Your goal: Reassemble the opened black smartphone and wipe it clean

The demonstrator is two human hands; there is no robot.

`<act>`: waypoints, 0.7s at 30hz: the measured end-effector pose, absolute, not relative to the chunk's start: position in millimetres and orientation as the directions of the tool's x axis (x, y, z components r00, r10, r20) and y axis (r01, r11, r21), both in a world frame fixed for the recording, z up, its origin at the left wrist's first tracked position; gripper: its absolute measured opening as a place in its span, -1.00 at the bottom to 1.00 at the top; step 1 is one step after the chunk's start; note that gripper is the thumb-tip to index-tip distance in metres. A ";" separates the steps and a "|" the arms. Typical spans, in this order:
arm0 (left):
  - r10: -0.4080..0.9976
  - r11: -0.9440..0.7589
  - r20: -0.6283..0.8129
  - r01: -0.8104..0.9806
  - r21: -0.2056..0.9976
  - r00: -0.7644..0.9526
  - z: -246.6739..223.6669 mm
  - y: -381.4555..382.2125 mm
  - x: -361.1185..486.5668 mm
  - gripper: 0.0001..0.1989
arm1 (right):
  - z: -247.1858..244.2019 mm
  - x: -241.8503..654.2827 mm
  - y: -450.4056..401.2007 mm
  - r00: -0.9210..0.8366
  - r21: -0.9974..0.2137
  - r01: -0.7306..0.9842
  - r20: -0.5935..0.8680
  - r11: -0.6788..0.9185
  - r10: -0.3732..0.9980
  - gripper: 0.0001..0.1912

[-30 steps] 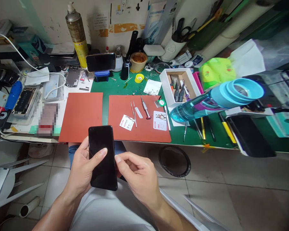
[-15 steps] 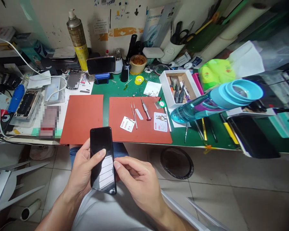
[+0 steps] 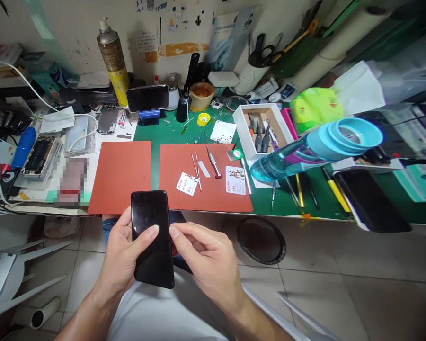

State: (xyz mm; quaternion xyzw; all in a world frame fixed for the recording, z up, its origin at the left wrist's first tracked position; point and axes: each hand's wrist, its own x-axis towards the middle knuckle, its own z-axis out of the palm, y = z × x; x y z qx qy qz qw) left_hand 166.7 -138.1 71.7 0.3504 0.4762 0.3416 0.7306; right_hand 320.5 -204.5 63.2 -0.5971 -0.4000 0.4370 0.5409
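Note:
A black smartphone (image 3: 152, 251) with a dark, glossy screen is held over my lap, its top edge in front of the red mats. My left hand (image 3: 122, 251) grips it from the left, thumb lying across the screen and fingers wrapped behind. At the phone's right edge, my right hand (image 3: 211, 260) has thumb and forefinger pinched together; anything between them is too small to make out. Beyond, on the right-hand red mat (image 3: 213, 199), lie tweezers (image 3: 196, 166), a small screwdriver (image 3: 214, 162) and two printed cards, one a white card (image 3: 187, 183).
Another red mat (image 3: 124, 175) lies to the left on the green bench. A blue bottle (image 3: 287, 161) leans near a white tool box (image 3: 240, 128). A second phone (image 3: 148, 98) rests on a blue stand. Below the bench edge is a dark round bin (image 3: 261, 240).
The phone has tilted slightly, and the bright striped reflection has gone from its screen. Both hands stay on it in nearly the same places; the right fingertips sit a little higher.

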 end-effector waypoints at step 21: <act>0.835 0.487 -0.412 -0.140 0.862 0.366 72.0 -141.9 163.2 -0.54 | 70.9 321.6 -192.7 0.324 -0.990 -0.093 -0.128 -0.103 0.937 -0.60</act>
